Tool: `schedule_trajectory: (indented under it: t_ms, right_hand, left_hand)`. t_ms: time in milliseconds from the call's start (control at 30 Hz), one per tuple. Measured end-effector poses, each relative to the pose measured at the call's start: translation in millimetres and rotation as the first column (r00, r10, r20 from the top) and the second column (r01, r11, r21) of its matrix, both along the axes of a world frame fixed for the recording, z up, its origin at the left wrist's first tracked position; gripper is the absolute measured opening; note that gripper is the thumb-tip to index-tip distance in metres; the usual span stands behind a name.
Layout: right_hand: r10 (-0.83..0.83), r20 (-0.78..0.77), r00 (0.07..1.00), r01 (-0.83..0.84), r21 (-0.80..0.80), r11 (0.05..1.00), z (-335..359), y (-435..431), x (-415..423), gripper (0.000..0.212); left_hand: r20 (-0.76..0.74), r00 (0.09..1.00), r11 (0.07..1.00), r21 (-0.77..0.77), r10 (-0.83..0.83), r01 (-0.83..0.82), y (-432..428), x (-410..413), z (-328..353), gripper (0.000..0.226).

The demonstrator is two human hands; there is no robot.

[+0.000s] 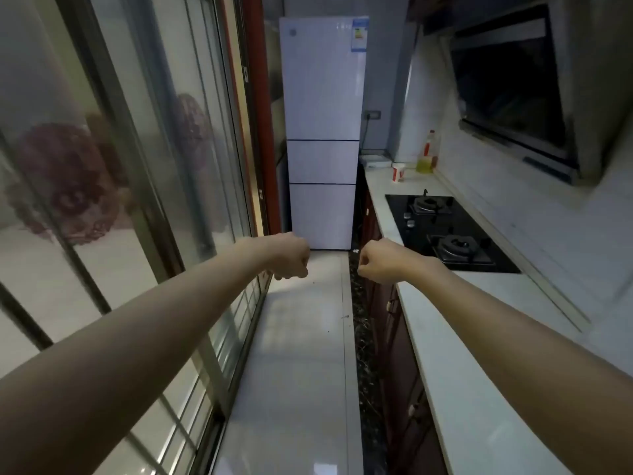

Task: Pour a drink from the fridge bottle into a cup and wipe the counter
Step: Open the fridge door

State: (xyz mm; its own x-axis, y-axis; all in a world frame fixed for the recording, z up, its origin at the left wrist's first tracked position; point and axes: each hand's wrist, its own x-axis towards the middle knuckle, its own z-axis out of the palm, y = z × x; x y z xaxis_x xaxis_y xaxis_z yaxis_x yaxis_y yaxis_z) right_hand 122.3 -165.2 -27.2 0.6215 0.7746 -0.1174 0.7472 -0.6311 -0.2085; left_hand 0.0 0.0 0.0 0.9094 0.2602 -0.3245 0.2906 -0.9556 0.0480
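Observation:
A tall white fridge (322, 132) stands at the far end of a narrow kitchen, all three doors closed. A white paper cup with red print (398, 173) sits on the white counter (455, 337) at the far right, near the fridge. Both my arms stretch forward over the floor. My left hand (291, 257) and my right hand (376, 260) are curled into fists and hold nothing. They hang well short of the fridge. No fridge bottle and no cloth is in view.
A black two-burner gas hob (448, 231) is set into the counter, under a dark range hood (510, 84). A bottle of yellow oil (426, 154) stands beside the cup. Sliding glass doors (120, 200) line the left side. A pale tiled floor (301, 354) runs to the fridge.

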Motion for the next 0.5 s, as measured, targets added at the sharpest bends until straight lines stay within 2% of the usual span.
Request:
schedule_trajectory:
  t_ms: [267,500]
  right_hand:
    - [-0.036,-0.060,0.998,0.032,-0.055,0.998,-7,111,47,0.034]
    - [-0.065,-0.020,0.998,0.063,-0.066,0.996,-5,171,90,0.029]
  left_hand:
    - [-0.029,0.999,0.998,0.059,-0.030,0.032,120,47,-13,0.024]
    - [-0.023,0.997,0.996,0.050,-0.072,0.073,193,97,-9,0.022]
